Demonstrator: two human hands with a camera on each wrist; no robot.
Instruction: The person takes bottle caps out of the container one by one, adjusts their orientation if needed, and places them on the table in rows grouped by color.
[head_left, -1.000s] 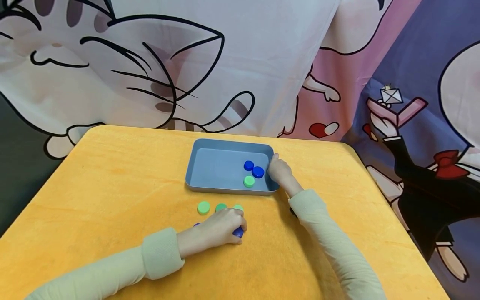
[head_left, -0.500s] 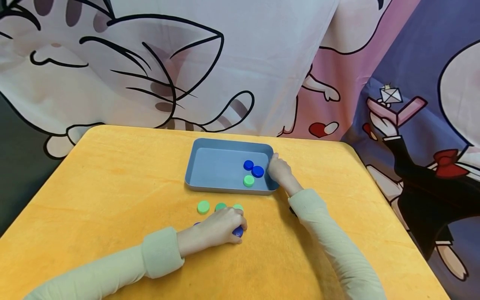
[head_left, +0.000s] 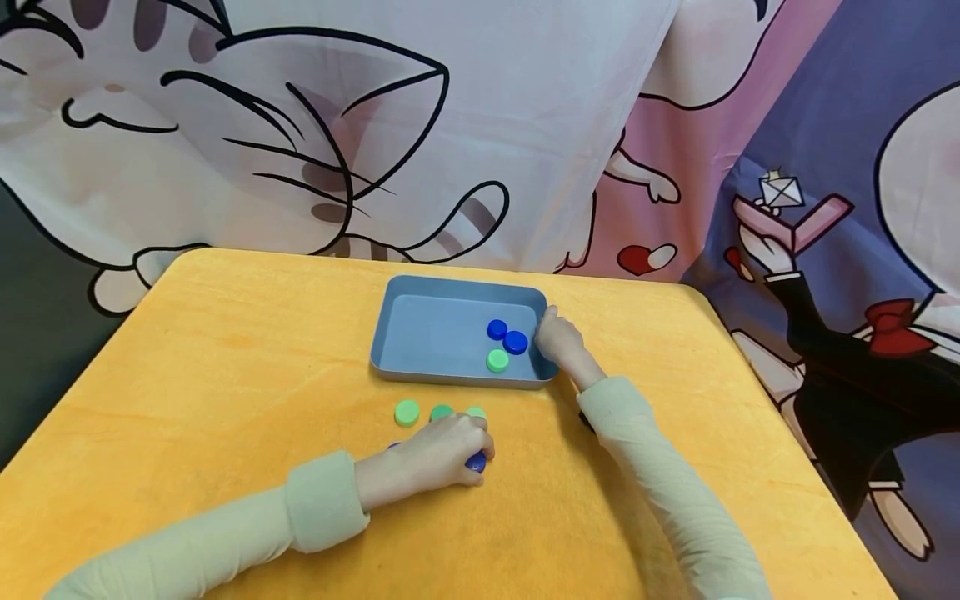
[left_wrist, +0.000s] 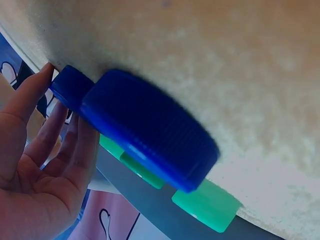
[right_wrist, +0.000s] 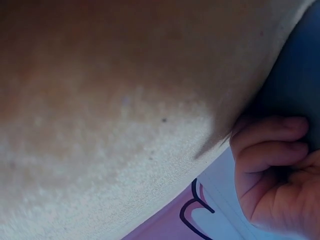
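Observation:
My left hand (head_left: 442, 450) rests low over the table and pinches a blue bottle cap (head_left: 476, 462) between thumb and fingers. In the left wrist view that pinched cap stands beyond a larger-looking blue cap (left_wrist: 150, 130); this nearer one is mostly hidden behind the hand in the head view. Just beyond the hand lie a light green cap (head_left: 407, 412), a darker green cap (head_left: 441, 411) and another light green one (head_left: 476, 412), partly covered. My right hand (head_left: 561, 340) holds the right edge of the grey-blue tray (head_left: 435, 333), its fingers curled in the right wrist view.
Inside the tray, toward its right side, lie two blue caps (head_left: 515, 342) and one green cap (head_left: 497, 361). A small dark object (head_left: 586, 422) shows beside the right sleeve. The yellow table (head_left: 262, 350) ends at a printed cartoon curtain (head_left: 525, 150).

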